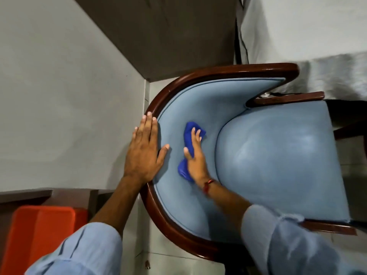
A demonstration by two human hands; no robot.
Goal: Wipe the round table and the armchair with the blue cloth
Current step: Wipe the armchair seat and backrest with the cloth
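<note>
On armchair [268,165] backrest: right hand [195,157] pressing blue cloth [188,147], left hand [144,149] flat, fingers spread.

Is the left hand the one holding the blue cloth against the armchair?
No. The right hand presses the blue cloth on the armchair backrest, while the left hand lies flat on the wooden rim.

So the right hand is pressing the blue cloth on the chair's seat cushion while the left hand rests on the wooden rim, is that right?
Not quite. In the head view the right hand presses the blue cloth on the chair's padded backrest, not the seat cushion. The left hand does rest on the wooden rim.
</note>
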